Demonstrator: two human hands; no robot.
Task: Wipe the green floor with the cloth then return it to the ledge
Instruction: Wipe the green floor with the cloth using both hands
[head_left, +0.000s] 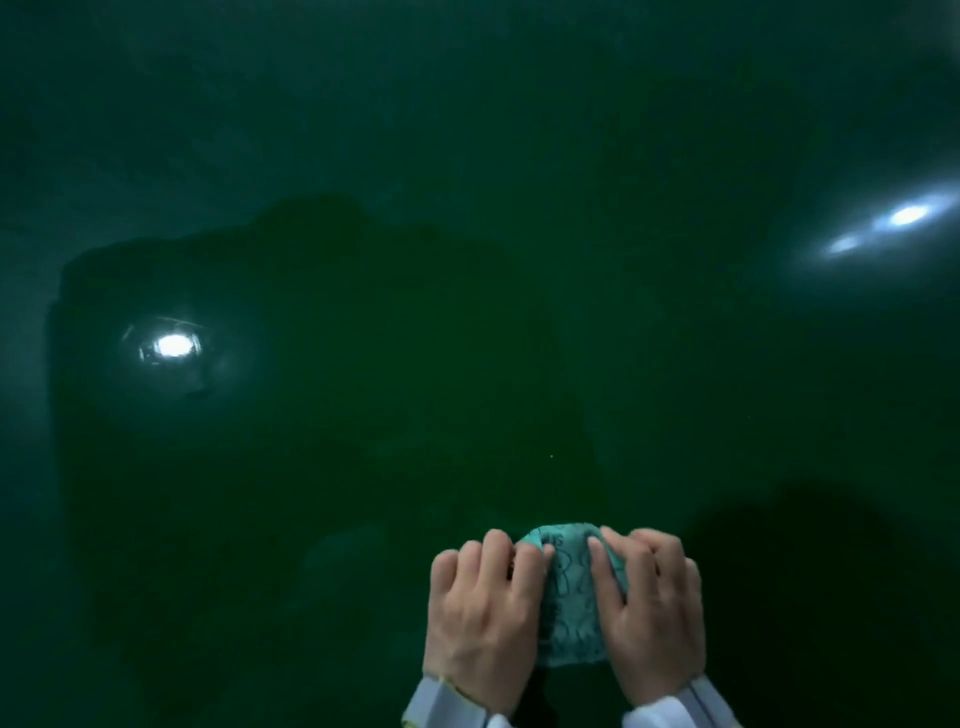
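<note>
A bunched teal cloth (570, 605) is being clutched by the left hand (480, 610) and right hand (652, 610); wiping the green surface (467, 312) seems barely begun.

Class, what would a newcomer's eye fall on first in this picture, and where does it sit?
At the bottom centre, the left hand and right hand grip a patterned teal cloth against a dark green glossy surface. A white light reflection glares at mid-left, and a second reflection streaks the upper right.
</note>
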